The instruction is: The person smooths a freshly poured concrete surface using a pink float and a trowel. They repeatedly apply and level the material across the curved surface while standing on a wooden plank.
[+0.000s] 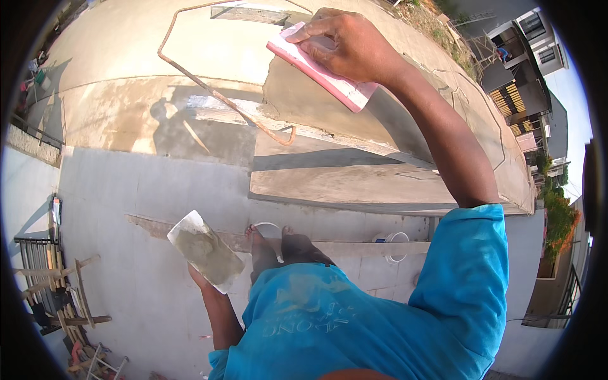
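Chalky pink rectangular float (339, 81), clamped in right fingers (323, 27); grey mortar (209, 256) on oblong board (183, 228), left hand (201, 282) beneath, finger grip hidden

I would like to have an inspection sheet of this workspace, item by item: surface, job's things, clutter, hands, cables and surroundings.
Surface: pale masonry surface, with a darker, damp-looking patch.
Job's things: pink-edged float; white board carrying grey mortar.
Clutter: bent rusty rod passing in front of the surface; white bucket near the plank; timber pieces at lower left.
Hands: right hand grips the float; left hand is under the board, fingers hidden.
Cables: thin dark line at right, too unclear to identify.
Surroundings: buildings at upper right; greenery below them.
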`<state>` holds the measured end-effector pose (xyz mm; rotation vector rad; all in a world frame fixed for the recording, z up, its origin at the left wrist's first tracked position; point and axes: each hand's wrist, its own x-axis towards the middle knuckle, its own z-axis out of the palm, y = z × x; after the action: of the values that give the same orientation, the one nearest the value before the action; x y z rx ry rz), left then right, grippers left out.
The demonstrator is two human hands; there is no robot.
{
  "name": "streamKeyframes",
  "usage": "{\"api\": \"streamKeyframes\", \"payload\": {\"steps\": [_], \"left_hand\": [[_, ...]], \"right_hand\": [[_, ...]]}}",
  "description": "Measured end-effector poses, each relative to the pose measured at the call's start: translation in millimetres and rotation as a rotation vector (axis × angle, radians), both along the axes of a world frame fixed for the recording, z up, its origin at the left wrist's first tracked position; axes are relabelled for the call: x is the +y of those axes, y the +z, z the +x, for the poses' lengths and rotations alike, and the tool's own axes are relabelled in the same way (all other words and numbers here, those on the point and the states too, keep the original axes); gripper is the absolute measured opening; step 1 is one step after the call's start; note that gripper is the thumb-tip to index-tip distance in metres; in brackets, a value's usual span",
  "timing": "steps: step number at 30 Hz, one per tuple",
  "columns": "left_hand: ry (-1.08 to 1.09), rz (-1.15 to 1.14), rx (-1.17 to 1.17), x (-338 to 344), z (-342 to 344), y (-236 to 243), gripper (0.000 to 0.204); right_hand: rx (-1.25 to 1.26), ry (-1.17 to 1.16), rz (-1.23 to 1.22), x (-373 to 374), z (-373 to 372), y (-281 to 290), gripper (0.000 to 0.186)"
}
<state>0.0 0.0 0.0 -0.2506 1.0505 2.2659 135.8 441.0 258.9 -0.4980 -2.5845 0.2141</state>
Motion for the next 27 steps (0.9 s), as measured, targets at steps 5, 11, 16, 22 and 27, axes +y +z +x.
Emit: {"api": "streamKeyframes", "payload": {"steps": [5, 11, 16, 22, 27], "left_hand": [[-0.019, 0.114, -0.287, 41, 100, -48, 0.041], [-0.052, 0.083, -0.251, 32, 107, -35, 0.040], [-0.129, 0.167, -0.218, 27, 97, -51, 0.041], [-0.093, 0.009, -0.121, 21, 87, -27, 0.041], [-0.175, 0.070, -0.162, 34, 82, -27, 0.040]], "right_hand": [[-0.251, -0.105, 0.250, 59, 85, 8, 0.021], [-0.197, 0.315, 0.096, -21, 83, 22, 0.024], [-0.283, 0.021, 0.150, 40, 108, 23, 0.021], [-0.123, 0.296, 0.021, -50, 119, 26, 0.027], [-0.110, 0.168, 0.151, -67, 113, 24, 0.026]]}}
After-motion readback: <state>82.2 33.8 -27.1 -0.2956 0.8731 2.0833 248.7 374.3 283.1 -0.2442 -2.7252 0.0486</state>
